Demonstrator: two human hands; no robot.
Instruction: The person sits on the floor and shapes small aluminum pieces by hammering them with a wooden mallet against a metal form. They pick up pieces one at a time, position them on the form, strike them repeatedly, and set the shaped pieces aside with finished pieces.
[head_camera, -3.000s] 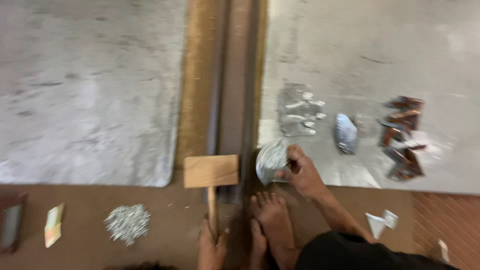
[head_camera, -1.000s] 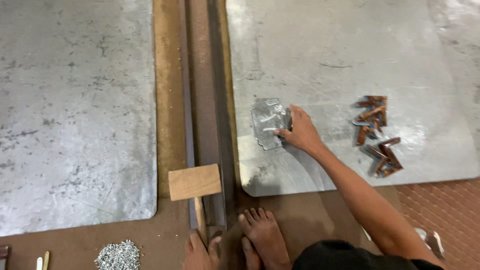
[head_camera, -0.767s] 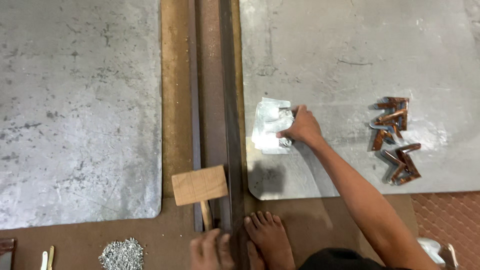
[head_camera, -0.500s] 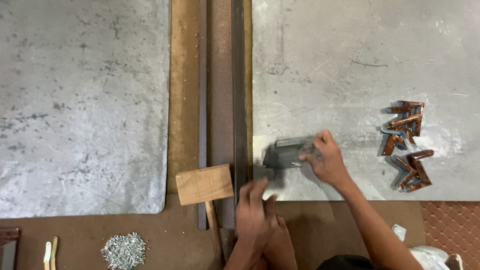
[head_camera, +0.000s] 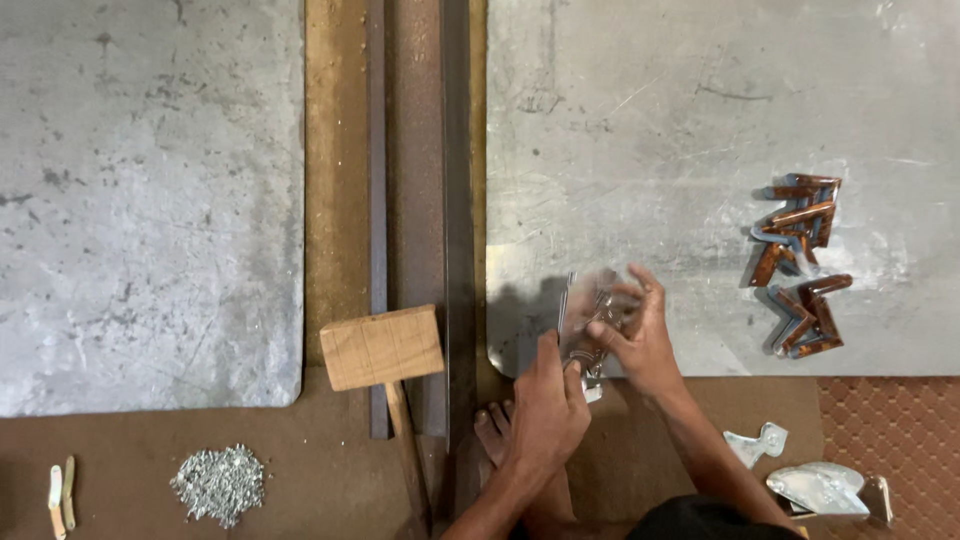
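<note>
Thin shiny sheet-metal piece (head_camera: 590, 320), likely light, stiff, sharp-edged; held over the grey metal sheet's (head_camera: 700, 120) near edge. Left hand (head_camera: 550, 400) fingers pinch its lower edge, right hand (head_camera: 640, 335) fingers its top.

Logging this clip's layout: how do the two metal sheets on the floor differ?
The left metal sheet is darker, blotchy and bare; the right metal sheet is lighter, scratched, and carries copper-coloured brackets. Both hands work at the right sheet's near edge, none at the left's. Both lie flat beside the central iron bar.

Shiny, blurred sheet-metal piece (head_camera: 592, 318) — upright between both hands, at the metal sheet's (head_camera: 700, 100) near edge
</note>
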